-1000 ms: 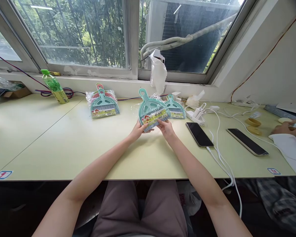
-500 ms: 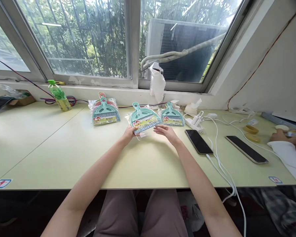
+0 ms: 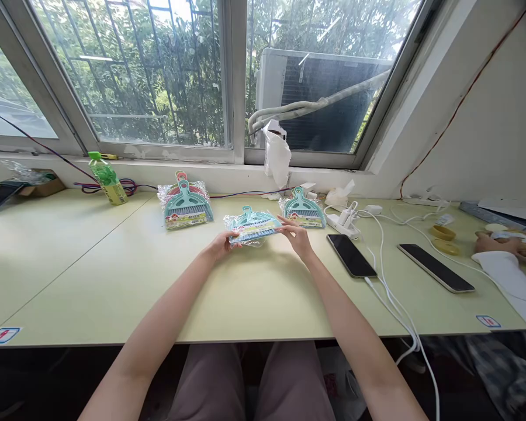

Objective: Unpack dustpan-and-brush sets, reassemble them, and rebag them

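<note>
A teal mini broom-and-dustpan set in a clear plastic bag (image 3: 253, 227) is held low over the pale green table (image 3: 92, 263), tilted nearly flat. My left hand (image 3: 221, 244) grips its left edge with closed fingers. My right hand (image 3: 294, 236) pinches its right edge. A stack of similar bagged sets (image 3: 185, 204) lies to the left near the window sill. One more bagged set (image 3: 304, 211) lies just right of the held one.
A green drink bottle (image 3: 107, 178) leans at the back left. Two phones (image 3: 352, 255) (image 3: 435, 268) with white cables (image 3: 390, 280) and a charger (image 3: 344, 219) lie to the right. Another person's hand and white sleeve (image 3: 506, 257) rest at the far right, near yellow tape rolls (image 3: 445, 233).
The bagged set was upright in both hands, swung left while my right hand let go, and now lies tilted nearly flat with my right hand back on its edge.
</note>
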`<state>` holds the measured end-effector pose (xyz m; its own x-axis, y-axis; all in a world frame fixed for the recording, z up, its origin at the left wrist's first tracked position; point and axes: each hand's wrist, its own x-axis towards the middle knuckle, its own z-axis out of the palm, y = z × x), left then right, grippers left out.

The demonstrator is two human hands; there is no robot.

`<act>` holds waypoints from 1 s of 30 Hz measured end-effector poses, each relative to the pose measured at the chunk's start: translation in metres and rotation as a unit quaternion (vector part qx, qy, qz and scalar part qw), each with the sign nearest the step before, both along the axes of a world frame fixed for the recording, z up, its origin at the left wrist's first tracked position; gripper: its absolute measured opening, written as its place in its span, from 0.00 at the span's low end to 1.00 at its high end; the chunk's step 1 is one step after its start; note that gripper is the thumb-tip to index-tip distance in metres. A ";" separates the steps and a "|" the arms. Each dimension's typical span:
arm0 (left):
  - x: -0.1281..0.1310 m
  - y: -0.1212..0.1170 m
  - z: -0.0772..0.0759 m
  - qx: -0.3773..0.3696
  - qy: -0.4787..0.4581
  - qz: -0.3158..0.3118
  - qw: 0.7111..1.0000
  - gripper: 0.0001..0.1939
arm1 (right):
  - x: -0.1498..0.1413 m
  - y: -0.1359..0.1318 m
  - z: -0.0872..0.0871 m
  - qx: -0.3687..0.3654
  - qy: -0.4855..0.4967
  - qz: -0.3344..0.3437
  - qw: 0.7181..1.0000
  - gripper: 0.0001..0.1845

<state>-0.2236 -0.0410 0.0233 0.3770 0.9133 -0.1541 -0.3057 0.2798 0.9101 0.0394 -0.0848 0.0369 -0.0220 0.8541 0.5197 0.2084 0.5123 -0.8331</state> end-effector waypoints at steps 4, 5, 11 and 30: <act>-0.001 -0.003 0.003 -0.035 0.016 -0.064 0.997 0.20 | -0.001 -0.001 0.000 0.022 0.028 -0.033 0.999 0.07; -0.001 -0.004 0.004 -0.038 0.021 -0.077 0.996 0.20 | -0.001 -0.001 0.000 0.032 0.025 -0.049 0.998 0.07; 0.000 -0.007 0.003 -0.022 0.042 -0.111 0.993 0.16 | -0.001 0.001 -0.005 0.048 -0.010 -0.136 0.990 0.07; 0.004 -0.008 -0.007 0.077 0.086 -0.183 0.976 0.19 | 0.011 0.013 -0.017 0.006 -0.033 -0.093 0.995 0.20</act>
